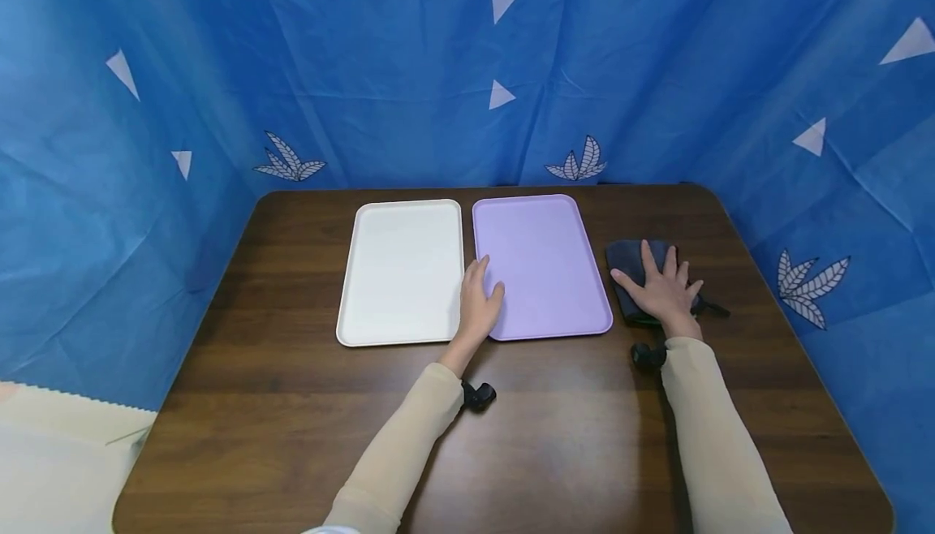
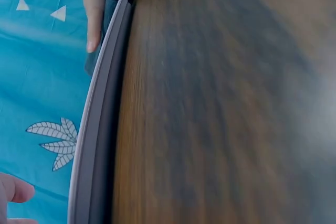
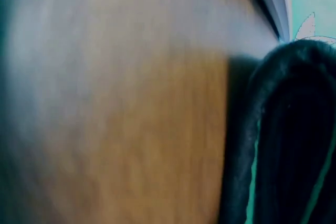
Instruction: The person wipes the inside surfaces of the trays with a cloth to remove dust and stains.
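Note:
My right hand (image 1: pixel 666 290) rests with spread fingers on a folded dark grey cloth item (image 1: pixel 624 258) at the right of the table. In the right wrist view its thick rounded fold (image 3: pixel 247 145) shows, with green edging along the layers. A short black strap-like end (image 1: pixel 714 307) sticks out past the hand on the right. My left hand (image 1: pixel 478 303) holds nothing; its fingers are fairly straight and it overlaps the facing edges of the white tray (image 1: pixel 402 274) and the purple tray (image 1: pixel 544 266). Only its fingertips (image 2: pixel 20 190) appear in the left wrist view.
Both trays lie side by side on the dark wooden table (image 1: pixel 292 404), purple one nearer the cloth item. A blue patterned curtain (image 1: pixel 409 71) hangs behind and along the sides. A pale cloth surface (image 1: pixel 58 453) lies at the lower left, beyond the table edge.

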{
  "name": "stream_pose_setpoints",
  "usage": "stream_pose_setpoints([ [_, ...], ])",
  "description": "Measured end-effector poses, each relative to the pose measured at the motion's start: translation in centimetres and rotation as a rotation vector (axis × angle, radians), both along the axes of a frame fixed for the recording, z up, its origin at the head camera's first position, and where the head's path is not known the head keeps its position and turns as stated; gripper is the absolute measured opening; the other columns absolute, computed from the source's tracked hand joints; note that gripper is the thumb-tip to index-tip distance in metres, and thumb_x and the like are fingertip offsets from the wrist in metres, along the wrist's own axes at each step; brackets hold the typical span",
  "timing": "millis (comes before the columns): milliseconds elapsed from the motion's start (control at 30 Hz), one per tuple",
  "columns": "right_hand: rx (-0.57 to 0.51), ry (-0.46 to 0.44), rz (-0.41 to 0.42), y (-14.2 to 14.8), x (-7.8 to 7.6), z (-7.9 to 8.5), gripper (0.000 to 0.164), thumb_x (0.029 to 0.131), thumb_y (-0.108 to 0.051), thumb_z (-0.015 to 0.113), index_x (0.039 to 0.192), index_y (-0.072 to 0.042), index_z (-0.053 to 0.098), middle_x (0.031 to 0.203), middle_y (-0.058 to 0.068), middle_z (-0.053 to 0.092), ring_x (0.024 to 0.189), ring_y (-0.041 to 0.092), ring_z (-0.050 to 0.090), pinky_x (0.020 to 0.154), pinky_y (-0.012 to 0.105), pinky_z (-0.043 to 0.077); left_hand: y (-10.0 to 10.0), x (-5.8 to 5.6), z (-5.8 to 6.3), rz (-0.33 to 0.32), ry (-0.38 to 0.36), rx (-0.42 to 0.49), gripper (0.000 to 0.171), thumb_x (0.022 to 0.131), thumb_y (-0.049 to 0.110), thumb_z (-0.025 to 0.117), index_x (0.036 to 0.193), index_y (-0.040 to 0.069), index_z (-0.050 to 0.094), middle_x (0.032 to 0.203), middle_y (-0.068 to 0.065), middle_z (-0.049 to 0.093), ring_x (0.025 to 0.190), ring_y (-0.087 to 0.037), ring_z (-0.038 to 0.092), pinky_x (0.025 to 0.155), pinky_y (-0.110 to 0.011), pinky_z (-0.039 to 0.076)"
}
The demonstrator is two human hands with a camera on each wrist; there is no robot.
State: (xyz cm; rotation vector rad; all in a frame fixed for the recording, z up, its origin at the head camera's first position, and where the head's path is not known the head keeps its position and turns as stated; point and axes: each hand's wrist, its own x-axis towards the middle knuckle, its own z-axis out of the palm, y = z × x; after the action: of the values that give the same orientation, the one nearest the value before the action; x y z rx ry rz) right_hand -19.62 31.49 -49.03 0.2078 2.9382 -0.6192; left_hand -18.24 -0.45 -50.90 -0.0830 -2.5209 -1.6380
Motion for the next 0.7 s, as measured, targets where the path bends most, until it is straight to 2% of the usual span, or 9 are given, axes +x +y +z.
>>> stream_pose_setpoints([
  [200,0.000,-0.012,-0.014,-0.4,-0.2,-0.6,0.098,0.089,-0.076,0.036,0.157,-0.020,-0.008,0.157,0.033,-0.018,0.139,0.063,-0.006,0.103,0.080,-0.005,0.4,-0.6,-1.0,0.035,0.074,0.007,0.056,0.093,0.016,0.049,0.147,0.005,0.040,0.153,-0.029,0.029,0.141,-0.045,0.030,0.116,-0.054,0.026],
  [333,-0.007,-0.006,-0.028,-0.5,-0.2,-0.9,0.097,0.089,-0.076,0.036,0.157,-0.021,-0.007,0.157,0.032,-0.018,0.138,0.064,-0.002,0.102,0.079,-0.001,0.7,-1.2,-1.1,0.067,0.077,-0.026,0.054,0.093,0.008,0.049,0.145,-0.001,0.042,0.151,-0.032,0.031,0.139,-0.046,0.031,0.114,-0.057,0.028],
  [500,-0.004,0.004,-0.043,-0.5,-0.1,-1.2,0.097,0.089,-0.076,0.036,0.157,-0.022,-0.007,0.158,0.031,-0.017,0.136,0.064,0.001,0.100,0.079,0.003,1.1,-1.7,-1.5,0.150,0.127,-0.175,0.048,0.091,0.000,0.052,0.138,-0.008,0.047,0.144,-0.032,0.043,0.131,-0.044,0.041,0.110,-0.050,0.035],
  [700,0.003,0.013,-0.057,-0.7,-0.1,-1.2,0.097,0.089,-0.075,0.037,0.157,-0.020,-0.005,0.158,0.032,-0.014,0.134,0.065,0.005,0.099,0.078,0.005,1.4,-2.5,-2.3,0.221,0.218,-0.214,0.043,0.088,-0.006,0.056,0.130,-0.008,0.056,0.133,-0.028,0.057,0.121,-0.042,0.052,0.102,-0.046,0.042],
])
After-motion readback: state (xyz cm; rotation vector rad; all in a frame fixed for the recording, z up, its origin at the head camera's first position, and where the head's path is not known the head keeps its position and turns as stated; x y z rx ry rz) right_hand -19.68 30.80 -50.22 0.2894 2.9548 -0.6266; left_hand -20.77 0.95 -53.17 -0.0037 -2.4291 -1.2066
